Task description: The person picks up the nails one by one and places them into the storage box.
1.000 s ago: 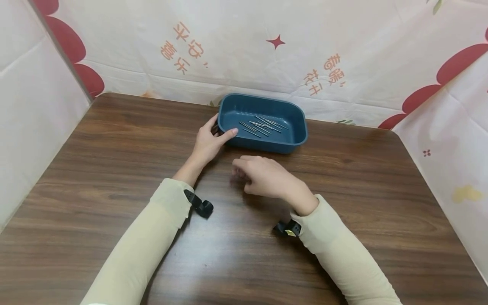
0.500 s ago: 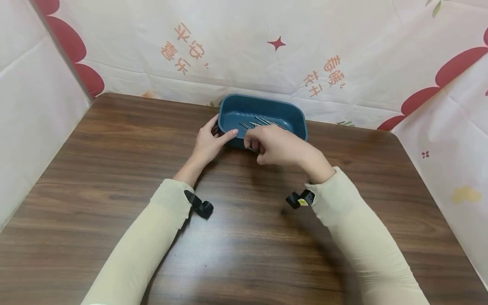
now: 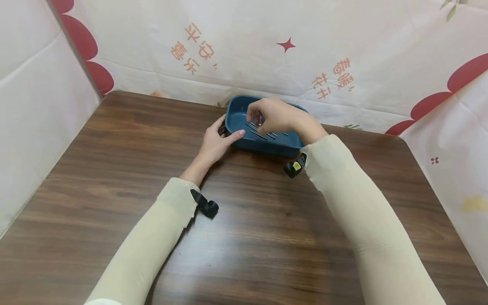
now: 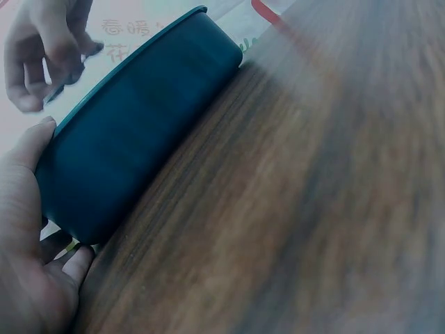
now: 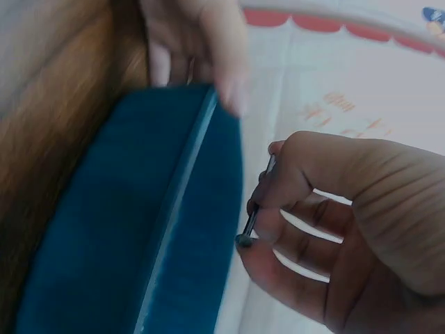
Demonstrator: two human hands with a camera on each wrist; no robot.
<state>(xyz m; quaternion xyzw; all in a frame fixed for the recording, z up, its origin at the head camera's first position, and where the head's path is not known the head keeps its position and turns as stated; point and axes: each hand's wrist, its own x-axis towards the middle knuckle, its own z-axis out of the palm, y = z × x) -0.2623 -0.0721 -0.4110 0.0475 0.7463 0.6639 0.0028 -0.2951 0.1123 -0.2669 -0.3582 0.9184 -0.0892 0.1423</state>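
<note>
A dark blue plastic bin (image 3: 263,146) stands at the back of the table. My left hand (image 3: 215,144) grips its left end, thumb on the rim and fingers against the outer wall. Above the bin's opening, my right hand (image 3: 276,115) pinches a thin metal nail (image 5: 252,221) between thumb and fingertips; its flat head shows in the right wrist view. Several more nails (image 3: 259,134) lie loose on the bin's floor, partly hidden under the right hand. In the left wrist view, the right hand (image 4: 52,45) hovers over the bin's rim.
The brown wood-grain table (image 3: 236,237) reaches out in front of the bin. Close behind it hangs a white printed cloth (image 3: 244,51), with more white cloth along both sides. Each wrist wears a small black camera (image 3: 209,208) on a strap.
My right hand has moved from the table in front of the bin, up and forward to over its opening. The left hand keeps its hold on the bin. The head view has shifted slightly.
</note>
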